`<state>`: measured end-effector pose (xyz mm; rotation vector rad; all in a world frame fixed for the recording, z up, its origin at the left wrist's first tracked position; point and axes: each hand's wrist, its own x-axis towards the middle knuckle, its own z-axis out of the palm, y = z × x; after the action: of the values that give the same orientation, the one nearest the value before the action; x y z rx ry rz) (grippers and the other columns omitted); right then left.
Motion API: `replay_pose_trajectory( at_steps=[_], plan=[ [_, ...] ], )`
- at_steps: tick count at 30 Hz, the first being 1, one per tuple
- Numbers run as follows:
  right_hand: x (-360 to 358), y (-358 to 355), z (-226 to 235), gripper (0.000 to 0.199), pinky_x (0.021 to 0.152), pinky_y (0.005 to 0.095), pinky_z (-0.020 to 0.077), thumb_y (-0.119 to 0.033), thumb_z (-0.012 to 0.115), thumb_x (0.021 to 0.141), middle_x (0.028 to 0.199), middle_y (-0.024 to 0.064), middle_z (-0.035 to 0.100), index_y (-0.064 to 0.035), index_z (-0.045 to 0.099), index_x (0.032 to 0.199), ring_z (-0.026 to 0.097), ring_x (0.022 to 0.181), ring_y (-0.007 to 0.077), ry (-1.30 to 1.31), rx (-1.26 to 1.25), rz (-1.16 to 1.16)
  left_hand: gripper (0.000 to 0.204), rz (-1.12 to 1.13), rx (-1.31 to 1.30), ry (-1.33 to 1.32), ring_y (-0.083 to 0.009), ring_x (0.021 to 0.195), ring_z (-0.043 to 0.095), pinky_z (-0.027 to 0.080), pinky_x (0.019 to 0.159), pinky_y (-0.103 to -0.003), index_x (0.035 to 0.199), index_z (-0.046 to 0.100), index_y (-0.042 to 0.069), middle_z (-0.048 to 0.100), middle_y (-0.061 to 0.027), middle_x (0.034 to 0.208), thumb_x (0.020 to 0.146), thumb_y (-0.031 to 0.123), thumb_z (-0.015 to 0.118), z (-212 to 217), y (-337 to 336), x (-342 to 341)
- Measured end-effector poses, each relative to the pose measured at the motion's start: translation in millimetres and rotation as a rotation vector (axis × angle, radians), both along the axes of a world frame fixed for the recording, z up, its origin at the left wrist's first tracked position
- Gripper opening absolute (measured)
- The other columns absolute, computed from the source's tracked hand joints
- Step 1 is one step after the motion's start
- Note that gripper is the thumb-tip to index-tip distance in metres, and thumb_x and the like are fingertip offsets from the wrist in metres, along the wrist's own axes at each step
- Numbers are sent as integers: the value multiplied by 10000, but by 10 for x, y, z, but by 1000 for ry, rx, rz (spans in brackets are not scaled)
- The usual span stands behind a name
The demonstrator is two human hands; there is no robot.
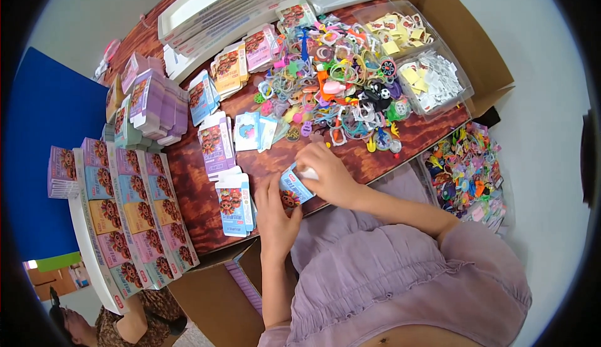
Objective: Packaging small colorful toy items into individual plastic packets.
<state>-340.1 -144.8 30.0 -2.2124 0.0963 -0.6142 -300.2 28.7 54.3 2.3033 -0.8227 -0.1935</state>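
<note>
1. Your left hand point(275, 218) and right hand point(325, 175) pinch one small blue carton point(293, 187) between them at the table's point(400, 143) near edge; the right fingers press a white piece point(308, 173) into its open end.
2. Just left of it lies a blue carton stack point(235, 204), then a purple stack point(216, 143) farther back.
3. Along the left edge, a white tray point(94, 247) holds rows of purple, blue, yellow and pink cartons.
4. A toy heap point(341, 90) of bright plastic rings covers the table's middle.
5. Behind it, a clear bin point(463, 84) holds yellow and white slips.
6. The carton's far side is hidden by your right hand; its picture is too small to read.
</note>
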Motion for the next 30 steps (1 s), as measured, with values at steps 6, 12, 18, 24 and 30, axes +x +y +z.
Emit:
replay_pose_trajectory(
  at_steps=[6, 12, 18, 24, 30],
  plan=[
    [5, -387, -38, 93, 806, 378, 452, -123, 669, 829, 865, 68, 593, -39, 633, 847, 570, 901, 271, 133, 348, 347, 740, 3, -5, -13, -412, 1218, 472, 389, 1015, -470, 1349, 422, 2, 496, -225, 1292, 686, 21, 749, -64, -11, 40],
    [346, -871, -45, 99, 764, 405, 465, -95, 677, 785, 931, 106, 580, -38, 640, 857, 561, 938, 296, 25, -537, -130, 695, 132, -104, 93, -302, 1096, 559, 448, 946, -376, 1319, 458, -10, 544, -163, 1172, 707, 39, 783, -82, 2, 72],
    [374, -1181, 290, 95, 855, 341, 479, -90, 627, 855, 992, 104, 629, -45, 552, 818, 600, 984, 241, -12, -24, -46, 729, 206, -165, 198, -266, 1081, 561, 450, 943, -364, 1352, 453, -10, 544, -137, 1175, 707, 46, 790, -66, 87, 71],
    [175, -1120, 411, 109, 575, 267, 471, -154, 594, 928, 862, 77, 630, -78, 521, 958, 584, 661, 123, 113, 1229, 189, 716, 209, -186, 249, -244, 1073, 561, 454, 935, -352, 1352, 456, -17, 543, -129, 1169, 719, 44, 784, -72, 103, 49],
    [163, -936, -55, 83, 479, 214, 382, -90, 571, 961, 756, 29, 569, -53, 544, 1030, 490, 563, 67, 325, 1121, 192, 717, 196, -188, 221, -229, 1086, 562, 467, 924, -335, 1354, 454, -18, 542, -117, 1177, 721, 36, 785, -103, 90, 54]
  ],
)
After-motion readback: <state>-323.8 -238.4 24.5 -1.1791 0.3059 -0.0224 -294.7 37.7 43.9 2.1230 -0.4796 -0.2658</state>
